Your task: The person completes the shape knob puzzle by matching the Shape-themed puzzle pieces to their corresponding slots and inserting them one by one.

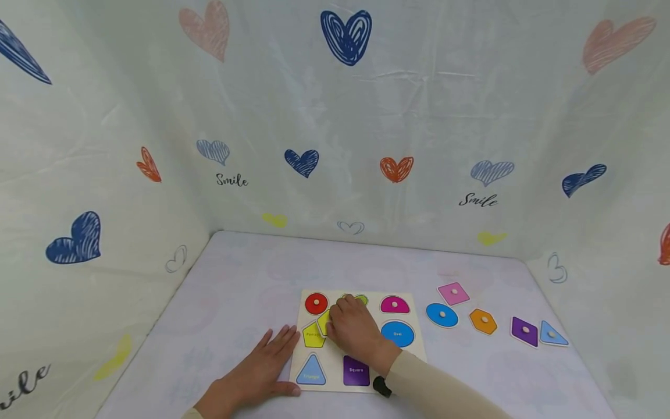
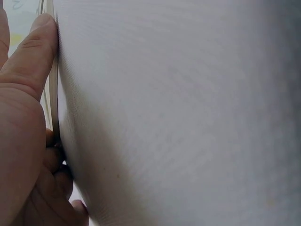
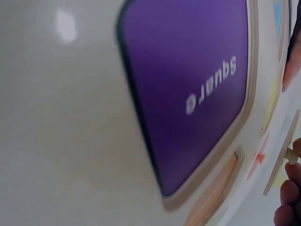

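Observation:
A white shape puzzle board [image 1: 335, 381] lies near the front of the table. My right hand [image 1: 355, 329] is over its middle and pinches a yellow pentagon puzzle piece [image 1: 323, 323] by its knob. That piece is tilted and partly overlaps the yellow pentagon recess [image 1: 313, 336] in the head view. Seen from the right wrist, the piece [image 3: 278, 162] stands nearly edge-on above the board, fingertips on the knob. My left hand [image 1: 264, 365] rests with fingers extended at the board's left edge; its thumb [image 2: 35, 56] shows along that edge in the left wrist view.
On the board, a red circle [image 1: 316, 303] and a magenta semicircle [image 1: 395, 304] show knobs. Blue oval [image 1: 398, 334], triangle [image 1: 311, 370] and purple square [image 1: 356, 370] recesses are bare. Right of the board lie several knobbed pieces, including a blue oval [image 1: 441, 315] and an orange hexagon [image 1: 483, 321].

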`<state>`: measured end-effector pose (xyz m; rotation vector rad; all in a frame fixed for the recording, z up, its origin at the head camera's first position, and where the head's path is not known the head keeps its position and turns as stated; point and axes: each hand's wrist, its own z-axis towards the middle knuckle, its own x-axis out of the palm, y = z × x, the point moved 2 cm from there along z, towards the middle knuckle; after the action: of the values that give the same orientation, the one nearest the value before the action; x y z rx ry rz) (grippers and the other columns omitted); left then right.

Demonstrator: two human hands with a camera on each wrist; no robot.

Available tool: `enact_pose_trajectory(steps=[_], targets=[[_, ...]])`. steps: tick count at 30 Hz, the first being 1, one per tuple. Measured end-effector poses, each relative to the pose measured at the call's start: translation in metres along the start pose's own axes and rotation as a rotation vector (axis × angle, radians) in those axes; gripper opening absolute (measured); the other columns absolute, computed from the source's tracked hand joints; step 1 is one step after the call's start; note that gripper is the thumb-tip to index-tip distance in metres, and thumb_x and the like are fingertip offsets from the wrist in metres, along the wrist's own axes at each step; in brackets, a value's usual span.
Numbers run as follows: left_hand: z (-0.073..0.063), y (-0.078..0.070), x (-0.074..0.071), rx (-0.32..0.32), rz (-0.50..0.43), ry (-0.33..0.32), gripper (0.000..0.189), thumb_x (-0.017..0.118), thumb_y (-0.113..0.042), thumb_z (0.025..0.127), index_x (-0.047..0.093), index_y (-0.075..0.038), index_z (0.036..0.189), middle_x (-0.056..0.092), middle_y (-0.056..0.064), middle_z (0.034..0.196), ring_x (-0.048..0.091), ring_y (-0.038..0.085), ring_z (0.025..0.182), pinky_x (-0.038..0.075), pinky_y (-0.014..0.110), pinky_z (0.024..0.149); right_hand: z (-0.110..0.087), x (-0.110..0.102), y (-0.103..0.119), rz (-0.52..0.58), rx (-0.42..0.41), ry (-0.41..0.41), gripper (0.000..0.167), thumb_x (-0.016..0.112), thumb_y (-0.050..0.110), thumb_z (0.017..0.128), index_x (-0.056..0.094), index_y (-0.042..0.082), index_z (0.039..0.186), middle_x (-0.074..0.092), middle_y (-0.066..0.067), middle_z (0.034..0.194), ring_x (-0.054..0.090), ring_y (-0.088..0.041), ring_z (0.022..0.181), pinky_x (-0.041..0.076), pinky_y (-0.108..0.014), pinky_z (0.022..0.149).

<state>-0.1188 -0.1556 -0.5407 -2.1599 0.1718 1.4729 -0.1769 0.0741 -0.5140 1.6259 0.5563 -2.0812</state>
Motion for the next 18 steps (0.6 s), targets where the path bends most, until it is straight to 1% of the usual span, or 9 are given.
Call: enact_pose_trajectory(steps=[4, 7, 9, 11, 15, 18], targets=[[0.001, 0.001, 0.001, -0.002, 0.002, -0.003, 0.116, 0.073, -0.077, 0.079, 0.032, -0.011, 0.166, 0.031, 0.007, 0.174, 0.022, 0.031, 0.163, 0.015, 0.062, 0.131, 0.004, 0.006, 0.01, -0.007, 0.017, 0.036, 0.029, 0.071, 0.04, 0.099, 0.072, 0.013, 0.11, 0.068, 0.0, 0.1, 0.057, -0.015, 0.098, 0.057, -0.034, 0.097], [0.001, 0.002, 0.001, 0.0, -0.002, -0.002, 0.116, 0.072, -0.078, 0.08, 0.032, -0.012, 0.166, 0.031, 0.006, 0.174, 0.022, 0.031, 0.163, 0.015, 0.063, 0.131, 0.007, 0.008, 0.017, -0.006, 0.026, 0.051, 0.034, 0.071, 0.041, 0.098, 0.071, 0.013, 0.117, 0.07, 0.0, 0.107, 0.06, -0.016, 0.103, 0.058, -0.037, 0.103], [0.001, 0.002, 0.001, 0.002, -0.009, -0.001, 0.116, 0.071, -0.078, 0.08, 0.032, -0.012, 0.166, 0.03, 0.006, 0.174, 0.022, 0.031, 0.163, 0.015, 0.063, 0.131, 0.008, 0.01, 0.02, -0.007, 0.024, 0.058, 0.035, 0.071, 0.041, 0.098, 0.071, 0.013, 0.118, 0.071, -0.001, 0.11, 0.061, -0.017, 0.104, 0.057, -0.039, 0.105], [0.001, 0.002, 0.001, 0.005, -0.012, 0.0, 0.116, 0.07, -0.079, 0.08, 0.031, -0.012, 0.167, 0.03, 0.006, 0.174, 0.022, 0.031, 0.163, 0.015, 0.063, 0.131, 0.009, 0.011, 0.023, -0.015, 0.018, 0.057, 0.034, 0.071, 0.041, 0.098, 0.071, 0.013, 0.117, 0.071, 0.0, 0.108, 0.061, -0.016, 0.102, 0.058, -0.037, 0.103], [0.0, 0.001, 0.0, 0.016, -0.009, -0.004, 0.116, 0.069, -0.079, 0.081, 0.031, -0.012, 0.167, 0.03, 0.006, 0.174, 0.023, 0.032, 0.162, 0.016, 0.063, 0.13, 0.01, 0.013, 0.027, -0.032, -0.001, 0.04, 0.031, 0.07, 0.04, 0.099, 0.071, 0.013, 0.113, 0.069, 0.001, 0.101, 0.057, -0.015, 0.095, 0.057, -0.033, 0.095], [0.0, 0.001, 0.0, 0.019, -0.008, -0.007, 0.115, 0.069, -0.079, 0.081, 0.032, -0.011, 0.166, 0.03, 0.007, 0.174, 0.023, 0.032, 0.162, 0.016, 0.063, 0.13, 0.011, 0.015, 0.028, -0.036, -0.005, 0.04, 0.03, 0.069, 0.04, 0.099, 0.071, 0.013, 0.112, 0.069, 0.001, 0.101, 0.057, -0.016, 0.095, 0.057, -0.034, 0.095]])
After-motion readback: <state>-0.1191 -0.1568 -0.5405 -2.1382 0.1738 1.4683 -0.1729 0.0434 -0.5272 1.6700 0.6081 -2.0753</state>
